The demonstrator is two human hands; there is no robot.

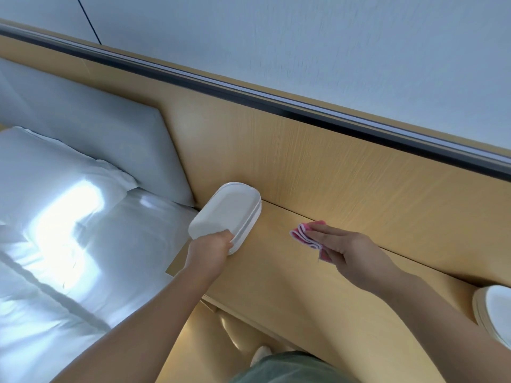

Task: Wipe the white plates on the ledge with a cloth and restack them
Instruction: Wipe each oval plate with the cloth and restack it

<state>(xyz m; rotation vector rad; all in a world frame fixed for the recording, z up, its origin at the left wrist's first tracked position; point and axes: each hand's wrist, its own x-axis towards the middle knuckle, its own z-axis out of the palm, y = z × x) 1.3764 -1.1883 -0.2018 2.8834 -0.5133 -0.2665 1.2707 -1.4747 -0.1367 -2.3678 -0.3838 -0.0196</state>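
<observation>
Looking down at a light wooden ledge (290, 272) next to a bed; got the left hand (213, 251) at the ledge's left end, with fingers curled round the near end of a small stack of white oval plates (225, 214); holding that stack right there, with its far end nearly against the wood panel (331, 167) rising behind the ledge; can't really tell whether the top plate is lifted off the others or just sitting crooked.

Got the right hand (348, 250) over the middle of the ledge, well apart from that stack; pinching a folded pink cloth (307, 234) with white edging, with fingers fairly straight on top and the thumb tucked underneath, mostly hidden; can't tell if the cloth is actually touching the ledge or just above it.

Also spotting a second stack of white plates (495, 313) at the ledge's right end, cut off by the frame edge and well apart from both hands.

Off the ledge's left end, seeing a white pillow (55, 167), a white duvet (55, 272) with a bright patch of sunlight, and a pale padded headboard (96, 114); above the panel behind the ledge, a dark strip (276, 103) and then a plain pale wall (331, 45); below the ledge's near edge, a bit of green clothing (290, 369).
</observation>
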